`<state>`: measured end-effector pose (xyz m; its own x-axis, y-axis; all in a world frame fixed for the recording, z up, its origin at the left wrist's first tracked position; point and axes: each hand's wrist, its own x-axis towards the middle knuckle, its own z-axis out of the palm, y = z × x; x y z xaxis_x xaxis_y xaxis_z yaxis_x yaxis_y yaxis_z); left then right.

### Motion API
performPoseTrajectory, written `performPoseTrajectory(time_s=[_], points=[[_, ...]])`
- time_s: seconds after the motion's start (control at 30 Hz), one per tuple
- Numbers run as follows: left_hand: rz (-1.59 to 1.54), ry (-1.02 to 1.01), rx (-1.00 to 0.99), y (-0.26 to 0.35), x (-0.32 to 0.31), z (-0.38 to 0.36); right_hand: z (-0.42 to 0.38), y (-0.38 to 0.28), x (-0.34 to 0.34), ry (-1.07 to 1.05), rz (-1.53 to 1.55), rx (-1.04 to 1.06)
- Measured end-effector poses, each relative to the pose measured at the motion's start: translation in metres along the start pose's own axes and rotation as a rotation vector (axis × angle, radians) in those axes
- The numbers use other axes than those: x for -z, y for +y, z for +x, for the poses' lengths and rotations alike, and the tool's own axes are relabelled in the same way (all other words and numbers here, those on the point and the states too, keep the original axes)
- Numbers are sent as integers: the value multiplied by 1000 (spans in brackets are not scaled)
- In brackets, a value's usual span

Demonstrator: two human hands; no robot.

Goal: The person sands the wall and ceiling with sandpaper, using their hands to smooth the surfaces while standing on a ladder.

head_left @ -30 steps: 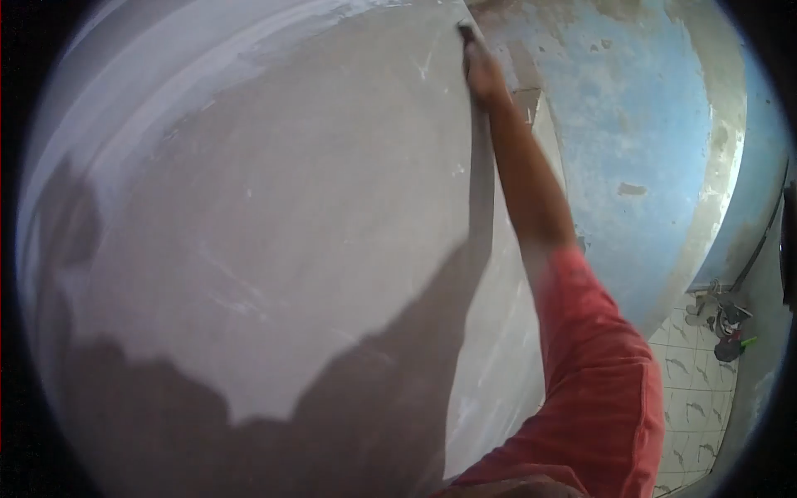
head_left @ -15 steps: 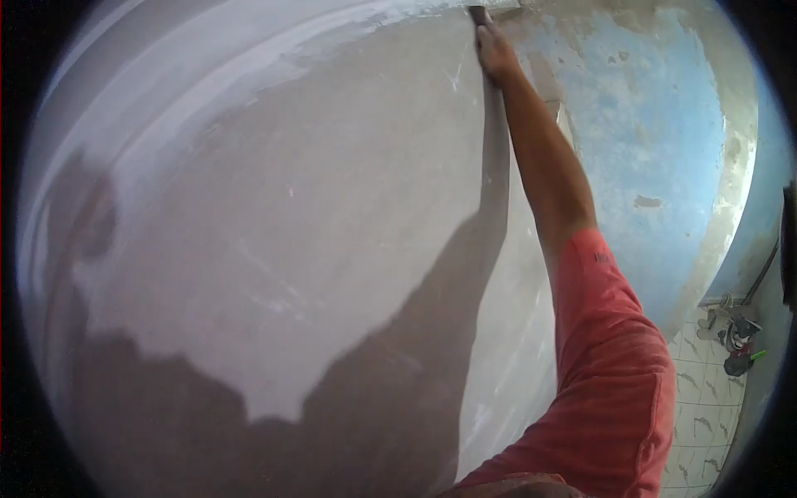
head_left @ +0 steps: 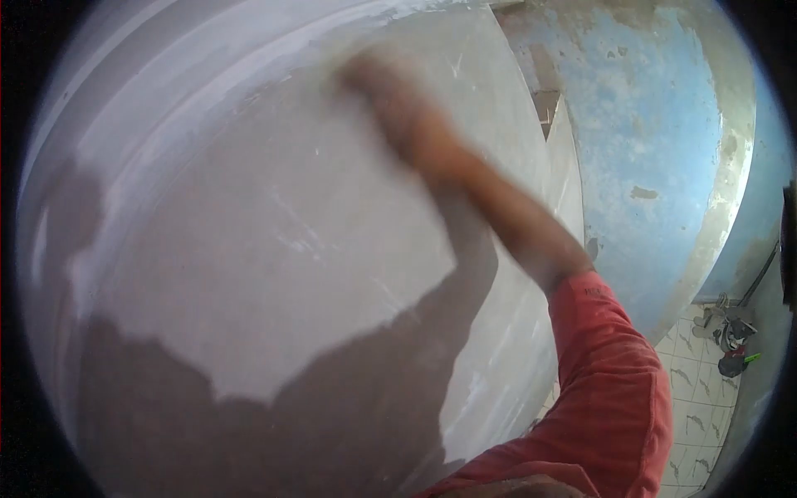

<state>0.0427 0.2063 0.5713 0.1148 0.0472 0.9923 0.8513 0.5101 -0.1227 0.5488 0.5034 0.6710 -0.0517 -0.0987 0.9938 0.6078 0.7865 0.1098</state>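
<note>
My right hand (head_left: pixel 398 108), smeared by motion, is over the upper part of a grey plastered wall panel (head_left: pixel 274 199). At its front end is a dark blur, where half a second ago its fingers were closed around a small dark block. The block's exact kind and the single fingers cannot be made out. My right arm in a red sleeve (head_left: pixel 610 373) reaches up from the lower right. Pale scratches and white dusty marks show on the grey surface. My left hand is out of the picture.
Curved white moulding (head_left: pixel 191 58) runs along the upper left. Right of the grey panel is a blue, patchy wall (head_left: pixel 647 149), with a small recess (head_left: pixel 545 112) between them. Several items (head_left: pixel 732 336) lie on the tiled floor (head_left: pixel 689 415). My shadow (head_left: pixel 274 432) covers the lower panel.
My right hand has swept left and slightly down from the panel's upper right edge, and its shadow has shifted with it. The view has moved slightly.
</note>
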Motion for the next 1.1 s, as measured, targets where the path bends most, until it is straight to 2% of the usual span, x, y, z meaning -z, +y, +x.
performPoseTrajectory(time_s=[0.03,0.07,0.13,0.17,0.2,0.23,0.27,0.3,0.33,0.37,0.4,0.43,0.47,0.5,0.53,0.6,0.63,0.67,0.7,0.73,0.77,0.8,0.93,1.1], points=[[75,71,-136,-11,-1,1,-20,-58,-33,-214,-123,219],[91,65,-153,-18,5,2,-23,-69,-35,-208,-105,204],[-85,-132,30,-26,20,10,-20,-81,-28,-159,-7,246],[-57,-140,30,-47,19,12,-15,-80,-26,-139,51,275],[-21,-58,-6,-80,8,18,-7,-39,-13,-34,-141,171],[16,23,-48,-113,2,22,-3,-9,0,84,5,-66],[44,13,-54,-133,3,26,1,21,13,239,180,-282],[-12,1,-8,-152,5,30,-5,5,2,235,206,-298],[-76,-5,48,-171,4,33,-6,-20,-7,260,89,-287],[-63,-2,53,-190,2,36,-6,-48,-18,290,-32,-266],[-40,-5,27,-212,-2,38,-24,-104,-50,145,-90,-209],[-11,-10,0,-235,0,37,-46,-172,-70,-93,-29,24],[3,-4,10,-253,0,34,-60,-210,-68,-88,-17,37],[-28,-31,57,-271,-2,35,-67,-238,-66,-225,162,288],[-67,-48,103,-282,-13,41,-63,-239,-66,-359,324,544],[-7,-52,87,-311,-29,33,-38,-187,-45,-183,94,292],[58,-93,47,-320,-32,30,-27,-170,-39,42,-87,38],[54,-76,61,-318,-27,33,-27,-135,-34,139,-60,-233],[210,-219,161,-314,-8,31,-28,-100,-28,247,-7,-499],[360,-364,259,-309,4,28,-6,-104,-18,425,1,-492],[358,-354,267,-309,13,25,16,-108,-7,601,7,-473],[416,-343,252,-306,21,24,21,-84,-7,607,-207,-391],[637,-334,191,-297,32,11,44,-62,-23,503,-296,-250],[584,-296,163,-337,8,1,63,-53,-30,430,-350,-151]])
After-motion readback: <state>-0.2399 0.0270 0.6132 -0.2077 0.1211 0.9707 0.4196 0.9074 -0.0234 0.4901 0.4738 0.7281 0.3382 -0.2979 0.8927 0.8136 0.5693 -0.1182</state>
